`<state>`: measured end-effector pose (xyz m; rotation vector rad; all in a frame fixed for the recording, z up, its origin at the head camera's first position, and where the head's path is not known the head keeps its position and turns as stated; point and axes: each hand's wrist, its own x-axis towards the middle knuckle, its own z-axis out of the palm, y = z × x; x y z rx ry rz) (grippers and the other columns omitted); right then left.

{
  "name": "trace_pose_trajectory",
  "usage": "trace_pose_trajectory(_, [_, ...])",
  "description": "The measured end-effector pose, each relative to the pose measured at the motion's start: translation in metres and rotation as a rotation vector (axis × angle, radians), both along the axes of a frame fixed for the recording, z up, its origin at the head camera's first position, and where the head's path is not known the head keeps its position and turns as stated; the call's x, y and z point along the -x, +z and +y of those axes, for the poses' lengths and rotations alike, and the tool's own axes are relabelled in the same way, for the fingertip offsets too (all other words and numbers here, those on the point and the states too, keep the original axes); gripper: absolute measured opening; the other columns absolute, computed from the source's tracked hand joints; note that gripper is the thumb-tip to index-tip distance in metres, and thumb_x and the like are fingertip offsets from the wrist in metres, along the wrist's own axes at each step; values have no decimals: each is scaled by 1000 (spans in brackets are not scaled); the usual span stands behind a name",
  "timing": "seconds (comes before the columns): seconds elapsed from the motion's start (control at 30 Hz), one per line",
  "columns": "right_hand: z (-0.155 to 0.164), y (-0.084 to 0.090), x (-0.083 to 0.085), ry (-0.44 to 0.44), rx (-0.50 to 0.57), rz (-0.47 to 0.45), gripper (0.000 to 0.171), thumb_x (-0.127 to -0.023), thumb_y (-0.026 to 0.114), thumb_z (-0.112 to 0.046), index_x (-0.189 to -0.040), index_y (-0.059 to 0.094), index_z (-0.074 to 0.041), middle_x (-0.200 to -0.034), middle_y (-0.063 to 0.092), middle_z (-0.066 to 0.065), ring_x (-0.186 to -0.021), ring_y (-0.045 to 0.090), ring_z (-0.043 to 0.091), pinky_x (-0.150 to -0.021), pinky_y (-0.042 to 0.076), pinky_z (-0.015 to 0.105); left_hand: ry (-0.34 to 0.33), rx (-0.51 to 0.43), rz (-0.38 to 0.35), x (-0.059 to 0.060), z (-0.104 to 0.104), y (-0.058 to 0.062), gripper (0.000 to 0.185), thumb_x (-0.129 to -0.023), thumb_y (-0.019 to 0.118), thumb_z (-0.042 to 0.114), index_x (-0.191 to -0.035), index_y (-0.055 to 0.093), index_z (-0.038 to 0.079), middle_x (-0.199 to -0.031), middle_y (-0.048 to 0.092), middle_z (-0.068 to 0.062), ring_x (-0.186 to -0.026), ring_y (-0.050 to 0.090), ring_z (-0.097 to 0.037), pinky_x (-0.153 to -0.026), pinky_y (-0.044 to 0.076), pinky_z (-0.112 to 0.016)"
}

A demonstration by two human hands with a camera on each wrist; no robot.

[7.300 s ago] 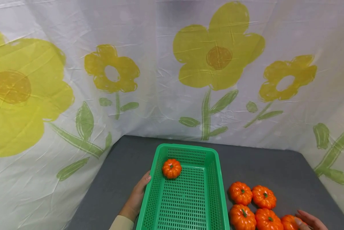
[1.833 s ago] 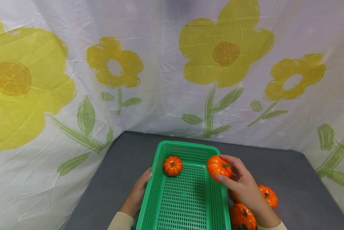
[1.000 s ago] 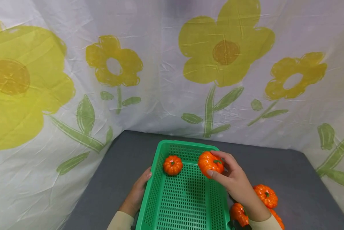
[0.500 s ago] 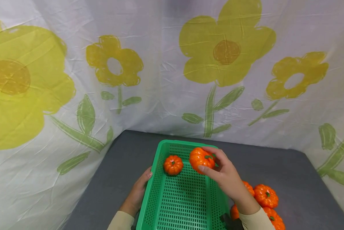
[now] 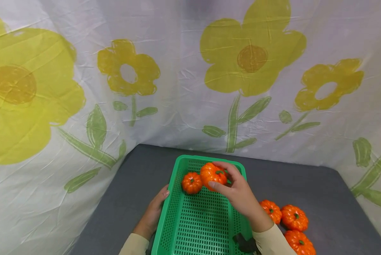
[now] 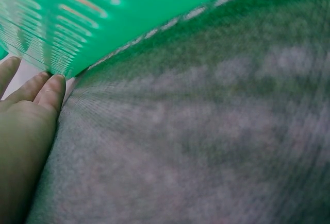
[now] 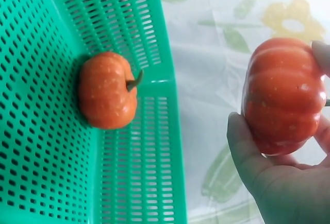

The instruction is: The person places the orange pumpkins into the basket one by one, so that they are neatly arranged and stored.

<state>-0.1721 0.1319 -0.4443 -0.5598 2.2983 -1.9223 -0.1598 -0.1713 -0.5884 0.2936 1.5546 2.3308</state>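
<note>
A small orange pumpkin [image 5: 211,176] is held between the thumb and fingers of my right hand [image 5: 239,189], above the far part of a green perforated basket [image 5: 163,217]. In the right wrist view this held pumpkin [image 7: 283,95] appears raised, its stem towards the hand. Another pumpkin [image 5: 192,183] sits inside the basket near its far left corner, just left of the held one in the head view. My left hand [image 5: 154,209] holds the basket's left side, thumb at the rim. Its fingers [image 6: 50,94] touch the green wall in the left wrist view.
Several more pumpkins [image 5: 294,217] stand on the dark grey tabletop [image 5: 330,198] right of the basket, partly hidden by my right forearm. A black strap or device [image 5: 245,243] shows at my right wrist. Behind the table hangs a white flowered curtain [image 5: 177,117].
From the pumpkins at the right, my right hand has carried one over the basket's right rim and leftward, close to the pumpkin inside. My left hand has stayed at the basket's side.
</note>
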Motion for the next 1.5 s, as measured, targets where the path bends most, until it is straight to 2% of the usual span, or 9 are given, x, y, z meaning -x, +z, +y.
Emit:
trace_pose_trajectory(0.23, [-11,2,3,-37,-11,-40,58,-102,80,-19,-156,57,-22,-154,44,12,-116,61,37,-90,59,45,-3,0,-9,0,0,0,63,-119,32,36,-173,15,7,-160,39,-30,-134,57,-36,-105,53,-47])
trace_pose_trajectory(0.47, [-22,5,5,-32,-11,-14,58,-101,80,-21,-155,58,-21,-151,48,11,-114,61,36,-89,59,48,-3,-2,-5,1,0,-1,64,-119,32,37,-174,15,8,-162,38,-30,-137,55,-37,-106,53,-47])
trace_pose_trajectory(0.87, [-30,-17,18,-58,-32,-35,56,-102,80,-24,-154,60,-21,-151,49,7,-116,58,32,-89,56,46,-21,-10,21,0,1,1,62,-120,29,35,-173,14,6,-160,39,-32,-134,58,-36,-105,53,-46])
trace_pose_trajectory(1.1, [-36,-30,24,-67,-51,-16,55,-101,80,-21,-152,62,-15,-147,50,13,-117,57,31,-88,56,43,-11,8,5,0,-1,2,64,-120,30,37,-174,14,8,-161,39,-30,-135,57,-36,-105,53,-46])
trace_pose_trajectory(1.27, [-36,-38,27,-108,-77,-24,53,-101,81,-19,-151,63,-13,-141,51,14,-115,58,30,-87,56,44,-12,0,-6,0,-1,0,63,-119,30,38,-173,15,8,-157,42,-31,-131,59,-36,-104,54,-47])
trace_pose_trajectory(1.5, [-35,-43,30,-239,-169,-42,55,-100,80,-22,-150,61,-9,-145,47,20,-113,58,34,-87,57,48,-7,12,-11,0,0,2,65,-119,31,39,-173,16,8,-156,44,-30,-132,58,-37,-104,54,-48])
